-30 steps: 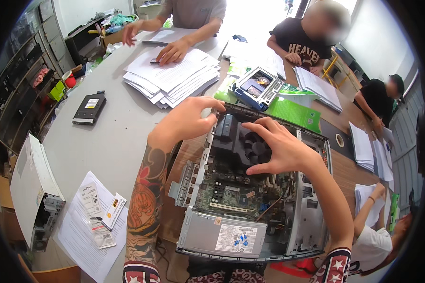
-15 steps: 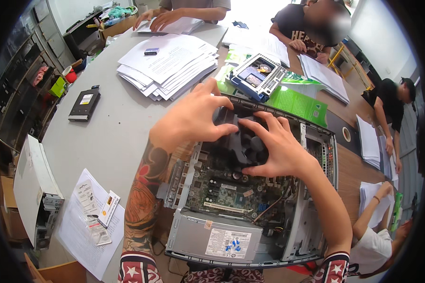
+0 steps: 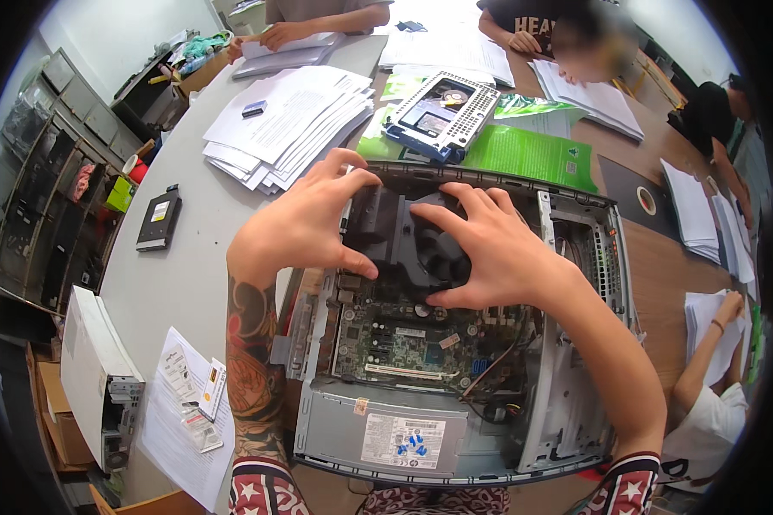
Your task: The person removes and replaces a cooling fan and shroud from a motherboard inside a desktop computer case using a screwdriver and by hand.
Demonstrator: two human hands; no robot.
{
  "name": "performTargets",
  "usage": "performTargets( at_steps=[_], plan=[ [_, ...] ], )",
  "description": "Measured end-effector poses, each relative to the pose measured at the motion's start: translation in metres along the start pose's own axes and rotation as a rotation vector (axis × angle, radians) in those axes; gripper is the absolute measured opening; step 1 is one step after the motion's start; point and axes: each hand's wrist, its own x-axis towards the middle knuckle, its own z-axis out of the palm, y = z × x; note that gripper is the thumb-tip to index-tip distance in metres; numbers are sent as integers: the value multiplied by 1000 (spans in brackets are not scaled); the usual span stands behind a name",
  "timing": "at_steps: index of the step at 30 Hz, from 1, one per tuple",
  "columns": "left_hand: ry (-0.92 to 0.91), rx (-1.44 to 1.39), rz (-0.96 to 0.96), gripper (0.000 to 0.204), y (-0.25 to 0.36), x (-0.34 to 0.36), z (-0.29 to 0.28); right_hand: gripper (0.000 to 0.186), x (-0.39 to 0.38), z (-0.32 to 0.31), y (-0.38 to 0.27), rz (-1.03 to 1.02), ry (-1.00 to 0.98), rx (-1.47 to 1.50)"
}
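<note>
A desktop computer case lies open in front of me, with its green motherboard and silver power supply showing. Over the far part of the board sits a black plastic fan shroud with a round fan in its right half. My left hand grips the shroud's left side, thumb at the near corner and fingers at the far edge. From the right, my right hand closes around the fan part, its thumb low on the near edge. Whether the shroud touches the board is hidden.
Beyond the case stands a drive in a metal cage on green packaging. Paper stacks, a black optical drive and a white computer case are to the left. Several people handle papers around the table.
My left hand has shifted from the shroud's middle to its left side, the thumb now at the near corner. My right hand keeps its hold on the fan part. The view has shifted slightly.
</note>
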Motion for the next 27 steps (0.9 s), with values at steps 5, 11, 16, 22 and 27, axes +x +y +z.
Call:
performTargets(
  at_steps=[5, 11, 16, 22, 27],
  plan=[
    [44, 16, 13, 85, 6, 2, 0, 96, -2, 0, -1, 4, 5, -20],
    [69, -261, 39, 82, -8, -1, -14, 96, -1, 1, -1, 26, -16, -8],
    [31, -307, 12, 84, -7, -1, -17, 95, -3, 3, 3, 33, -6, 3],
    [4, -511, -114, 92, -20, -20, -32, 95, -3, 4, 4, 19, 3, -2],
    [-62, -501, -219, 98, -35, -28, -34, 97, -3, 1, 1, 8, -27, -7]
  ],
)
